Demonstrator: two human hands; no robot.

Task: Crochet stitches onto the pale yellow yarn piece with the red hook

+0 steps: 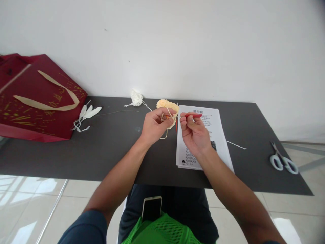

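Note:
My right hand (195, 133) is closed around the red handle of a crochet hook (193, 115), whose metal shaft points left toward my other hand. With thumb and fingers pinched together, my left hand (156, 124) holds cream yarn (170, 113) at the hook's tip. A strand loops up over the left index finger. Any stitches between the fingers are mostly hidden. Just behind the left hand lies a ball of pale yellow yarn (166, 103). Printed sheets (215, 152) lie beneath my right hand. A thin red stick (176, 126) shows between the hands.
A white yarn ball (136, 98) sits near the wall. At left stand a dark red gift bag (56, 101) and white crocheted pieces (88, 112). Scissors (282, 158) lie near the right end of the dark table (109, 145). A phone (151, 207) rests at my lap.

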